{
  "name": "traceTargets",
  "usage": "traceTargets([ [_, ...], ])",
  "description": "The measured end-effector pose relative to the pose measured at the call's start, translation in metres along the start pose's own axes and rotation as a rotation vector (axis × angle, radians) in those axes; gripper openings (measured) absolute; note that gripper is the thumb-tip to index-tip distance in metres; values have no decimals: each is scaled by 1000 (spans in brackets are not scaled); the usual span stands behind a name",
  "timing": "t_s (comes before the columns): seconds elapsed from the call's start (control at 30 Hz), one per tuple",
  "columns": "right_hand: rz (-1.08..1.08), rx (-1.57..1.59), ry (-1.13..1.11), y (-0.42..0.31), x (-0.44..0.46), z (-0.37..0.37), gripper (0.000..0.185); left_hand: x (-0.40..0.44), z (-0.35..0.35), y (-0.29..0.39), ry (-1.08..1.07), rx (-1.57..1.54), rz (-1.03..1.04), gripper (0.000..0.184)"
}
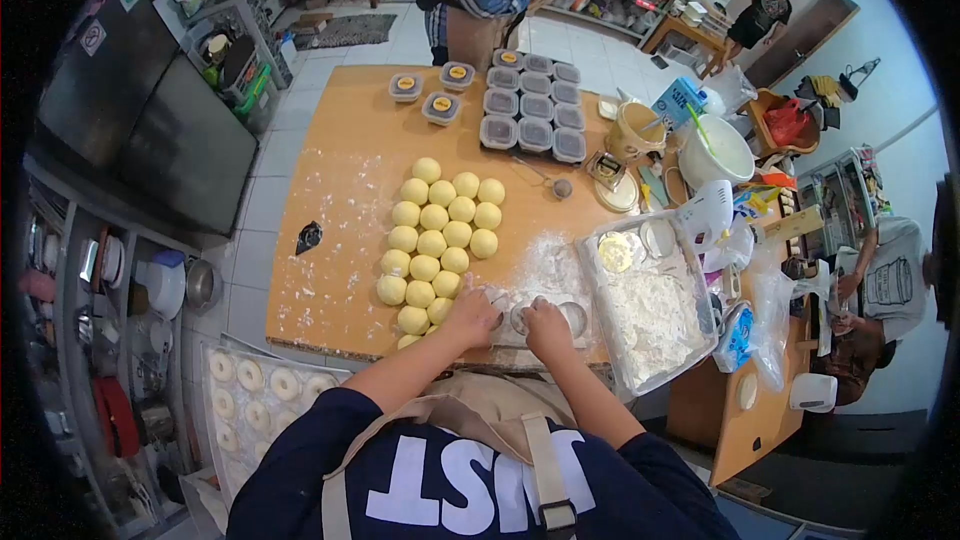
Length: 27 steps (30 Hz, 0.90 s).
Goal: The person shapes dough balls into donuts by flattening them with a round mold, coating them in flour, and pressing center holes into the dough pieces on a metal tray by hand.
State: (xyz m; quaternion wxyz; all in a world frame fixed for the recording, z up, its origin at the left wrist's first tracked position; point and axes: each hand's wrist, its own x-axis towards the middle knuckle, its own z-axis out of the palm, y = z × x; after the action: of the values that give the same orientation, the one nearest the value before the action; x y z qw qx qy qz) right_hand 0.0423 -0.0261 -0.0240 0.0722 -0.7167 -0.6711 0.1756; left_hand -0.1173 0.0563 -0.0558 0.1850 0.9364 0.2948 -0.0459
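My left hand (pixel 474 316) is low over the floured front edge of the table, just right of the dough balls (pixel 431 243). Its fingers are curled together, and what they hold, if anything, is hidden. Close beside it, my right hand (pixel 547 327) is closed at a round metal ring cutter (pixel 519 318). Another round ring (pixel 573 317) lies right of that hand on the flour. Several pale yellow dough balls stand in packed rows to the left. A clear plastic tub (pixel 655 365) of flour sits to the right, with a yellow dough round (pixel 618 252) in it.
Lidded dark-filled containers (pixel 535 108) stand at the back, near a small strainer (pixel 562 188). A white bowl (pixel 718 152), a tan bucket (pixel 636 130) and a hand mixer (pixel 705 212) crowd the right. Ring-shaped dough fills a tray (pixel 238 418) at lower left. Other people stand behind and right.
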Motion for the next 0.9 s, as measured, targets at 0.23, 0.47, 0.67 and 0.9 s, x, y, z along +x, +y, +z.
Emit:
traceTargets([
  [0.23, -3, 139, 145, 13, 12, -36, 19, -2, -3, -1, -8, 9, -12, 84],
  [0.47, -6, 137, 210, 22, 12, -43, 21, -3, -16, 4, -135, 28, -16, 86],
  [0.67, 7, 68, 3, 17, 1, 1, 17, -6, -17, 5, -65, 2, -10, 84],
  [0.9, -21, 20, -45, 9, 2, 1, 17, -4, -14, 4, -115, 22, -29, 85],
])
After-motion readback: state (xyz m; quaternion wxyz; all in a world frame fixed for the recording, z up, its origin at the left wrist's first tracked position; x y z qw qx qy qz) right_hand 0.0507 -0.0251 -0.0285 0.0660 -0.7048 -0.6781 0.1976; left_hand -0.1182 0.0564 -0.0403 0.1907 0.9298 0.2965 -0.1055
